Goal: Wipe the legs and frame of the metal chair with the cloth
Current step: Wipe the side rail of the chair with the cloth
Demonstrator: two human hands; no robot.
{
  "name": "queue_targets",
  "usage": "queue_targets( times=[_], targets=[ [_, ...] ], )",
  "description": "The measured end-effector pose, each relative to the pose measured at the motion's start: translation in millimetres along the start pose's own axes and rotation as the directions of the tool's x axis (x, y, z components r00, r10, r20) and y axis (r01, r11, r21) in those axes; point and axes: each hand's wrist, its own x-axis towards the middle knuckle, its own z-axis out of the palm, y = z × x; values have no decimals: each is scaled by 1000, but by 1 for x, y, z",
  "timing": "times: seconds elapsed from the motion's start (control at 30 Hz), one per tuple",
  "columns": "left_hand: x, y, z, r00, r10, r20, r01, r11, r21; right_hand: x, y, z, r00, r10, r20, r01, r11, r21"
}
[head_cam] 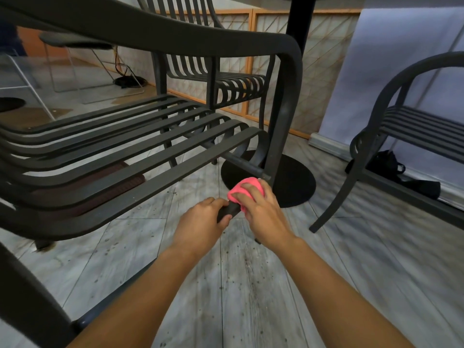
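My two bare forearms reach forward over the grey plank floor (251, 285). My left hand (200, 223) curls around a dark metal bar (229, 210) of the metal chair (140, 146), thumb and fingers wrapped on it. Just right of it, touching the same bar, my right hand (261, 209) presses the pink cloth (244, 188) down with fingers bent over the bunched fabric, gripping it against the frame where the bar meets the chair's front leg (278, 136). The chair fills the left half of the view: its slatted seat runs away to the left, and its broad curved armrest (175, 38) arches overhead and bends down into that leg. Just beyond the cloth lies a round black table base (298, 187) on the floor. To the right stands a second dark slatted chair (391, 126), with a black bag (386, 164) beneath it. Farther back, a third slatted chair (226, 81) stands before a wood-framed panelled wall (326, 46).
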Motion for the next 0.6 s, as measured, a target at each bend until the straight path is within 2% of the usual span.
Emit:
queue_targets(
  times=[0.17,0.4,0.6],
  targets=[
    [-2,-1,-1,1000,21,-4,-21,1000,18,1,3,0,999,24,-37,-26,999,-43],
    [-3,0,-2,999,36,18,-37,999,38,6,13,0,991,130,5,-127,977,-173],
    [-2,0,-2,999,33,13,-34,999,26,9,13,-2,976,211,51,-201,968,-154]
  ],
)
